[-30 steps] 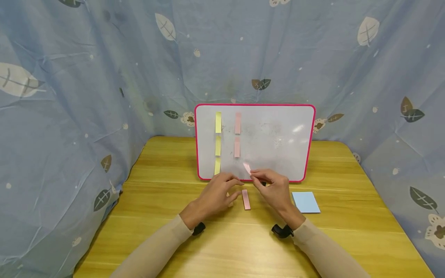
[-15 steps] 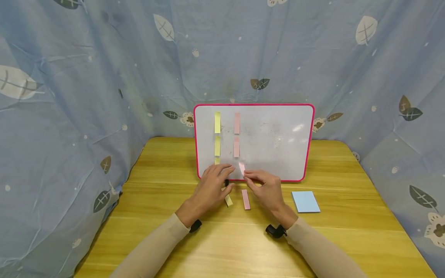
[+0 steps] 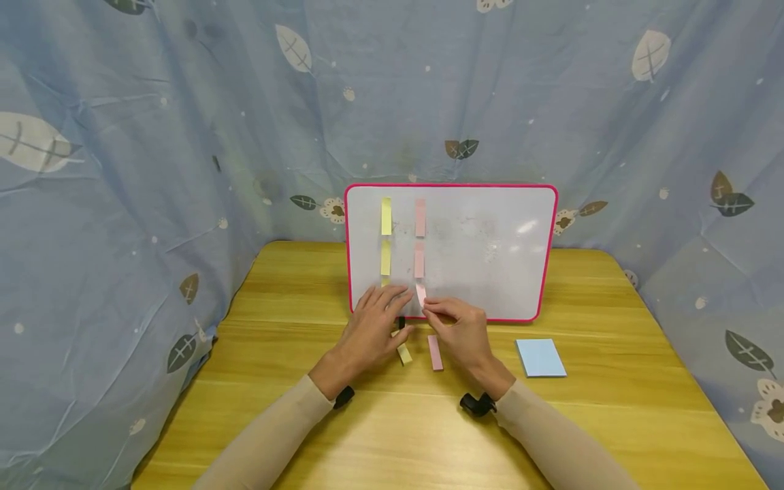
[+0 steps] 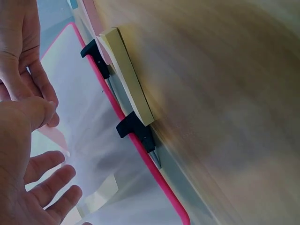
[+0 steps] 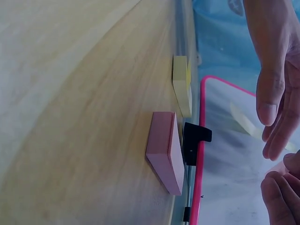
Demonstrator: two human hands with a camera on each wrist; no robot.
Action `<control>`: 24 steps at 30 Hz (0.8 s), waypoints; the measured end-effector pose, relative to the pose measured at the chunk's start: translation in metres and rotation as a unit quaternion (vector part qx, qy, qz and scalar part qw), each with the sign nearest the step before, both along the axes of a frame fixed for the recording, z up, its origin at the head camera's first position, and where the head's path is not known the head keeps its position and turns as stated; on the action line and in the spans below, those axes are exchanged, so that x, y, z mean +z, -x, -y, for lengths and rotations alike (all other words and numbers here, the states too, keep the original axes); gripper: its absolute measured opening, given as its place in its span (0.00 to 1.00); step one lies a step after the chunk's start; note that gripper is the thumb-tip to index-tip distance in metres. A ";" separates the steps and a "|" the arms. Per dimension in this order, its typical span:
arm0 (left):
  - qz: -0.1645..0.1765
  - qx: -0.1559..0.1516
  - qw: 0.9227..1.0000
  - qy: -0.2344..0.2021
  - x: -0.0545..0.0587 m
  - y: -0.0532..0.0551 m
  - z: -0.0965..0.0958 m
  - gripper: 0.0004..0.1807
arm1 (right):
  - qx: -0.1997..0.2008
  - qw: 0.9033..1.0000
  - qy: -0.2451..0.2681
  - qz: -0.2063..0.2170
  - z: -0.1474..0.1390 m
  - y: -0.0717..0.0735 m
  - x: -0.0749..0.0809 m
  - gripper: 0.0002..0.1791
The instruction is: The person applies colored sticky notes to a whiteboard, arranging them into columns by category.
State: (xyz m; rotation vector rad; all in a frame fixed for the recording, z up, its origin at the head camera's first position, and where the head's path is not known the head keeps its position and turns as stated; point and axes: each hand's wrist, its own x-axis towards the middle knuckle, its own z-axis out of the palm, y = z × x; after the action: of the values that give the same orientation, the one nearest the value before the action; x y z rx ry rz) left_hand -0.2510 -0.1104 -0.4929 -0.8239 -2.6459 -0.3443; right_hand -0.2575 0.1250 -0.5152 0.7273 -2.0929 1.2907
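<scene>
I had the right hand (image 3: 462,333) reaching in from the near right, thumb and fingertips pinched on the lower end of a pink strip (image 3: 420,294), which sat at the whiteboard (image 3: 484,272), just below two stuck pink strips (image 3: 419,238). Couldn't tell if its upper end touched. Left hand (image 3: 366,328) was palm-down at the board's lower left, fingers loosely apart, gripping nothing. It hid most of the lowest yellow strip (image 3: 385,280) and part of the yellow pad (image 3: 404,354). My right wrist feed cut the right hand off; pinched fingers covered most of the strip.
</scene>
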 end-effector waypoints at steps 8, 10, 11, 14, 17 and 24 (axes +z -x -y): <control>0.003 0.002 1.000 0.008 0.000 -0.001 0.000 0.39 | -0.021 1.000 -0.009 0.016 0.004 0.001 0.002 0.07; 0.007 0.003 1.000 0.012 0.000 -0.001 -0.001 0.40 | -0.022 1.000 -0.011 0.019 0.004 0.002 0.002 0.07; 0.009 0.004 1.000 0.015 0.000 -0.001 -0.001 0.40 | -0.023 0.999 -0.012 0.021 0.005 0.002 0.002 0.07; 0.012 0.005 1.000 0.022 0.000 -0.001 -0.002 0.39 | -0.025 0.999 -0.014 0.028 0.005 0.003 0.000 0.07; 0.008 0.001 1.000 0.023 0.000 -0.001 -0.002 0.39 | -0.025 0.999 -0.015 0.037 0.006 0.004 -0.001 0.07; -0.001 -0.011 0.999 0.037 0.002 0.001 -0.002 0.40 | -0.027 0.999 -0.019 0.043 0.008 0.006 -0.001 0.07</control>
State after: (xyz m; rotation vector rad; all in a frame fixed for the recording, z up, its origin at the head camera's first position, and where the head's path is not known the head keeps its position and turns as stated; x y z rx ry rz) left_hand -0.2517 -0.1081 -0.4905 -0.8769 -2.6629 -0.2514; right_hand -0.2635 0.1174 -0.5160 0.6373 -2.1952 1.2764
